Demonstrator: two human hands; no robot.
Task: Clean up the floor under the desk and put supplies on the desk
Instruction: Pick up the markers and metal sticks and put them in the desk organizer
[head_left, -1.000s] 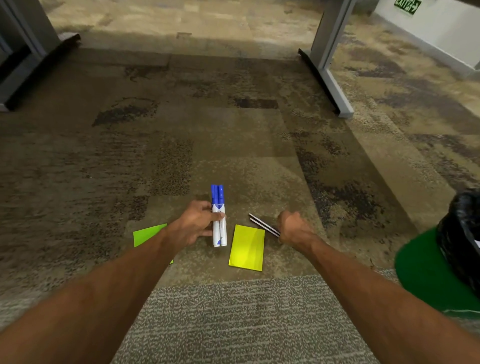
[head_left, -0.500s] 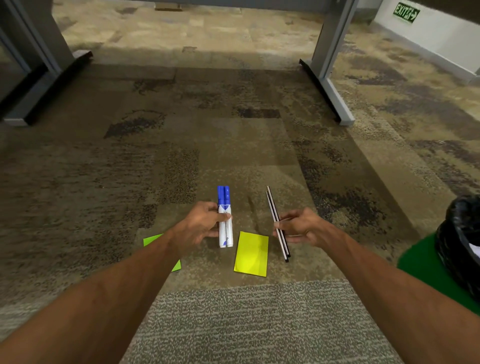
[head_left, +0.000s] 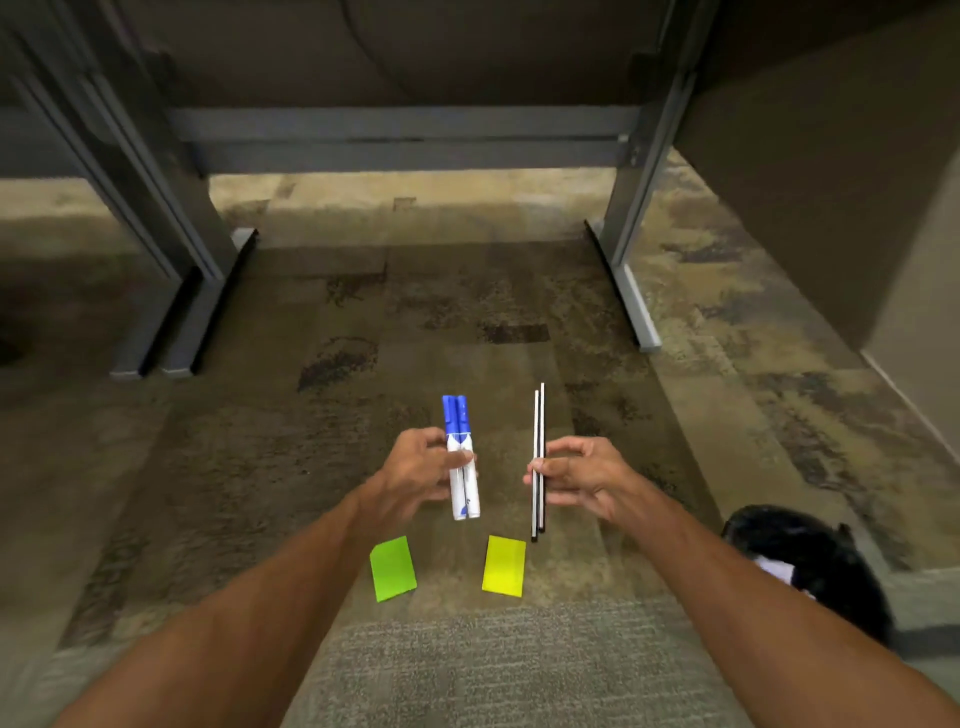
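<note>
Carpet (head_left: 467, 322) under desk (head_left: 405, 130): supplies lifted
Left hand (head_left: 415, 470) closed around markers (head_left: 462, 462), right hand (head_left: 576, 475) pinching thin sticks (head_left: 538, 457); loose pinch could drop them

The carpet (head_left: 441, 322) between the 2 desk legs (head_left: 636, 218) is wide and bare. Near the arms, 2 paper notes (head_left: 393, 569) lie flat, and a black bag (head_left: 810, 561) blocks the right.

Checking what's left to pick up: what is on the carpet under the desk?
Two sticky notes lie there: a green note and a yellow note. The forearms may hide more carpet.
</note>
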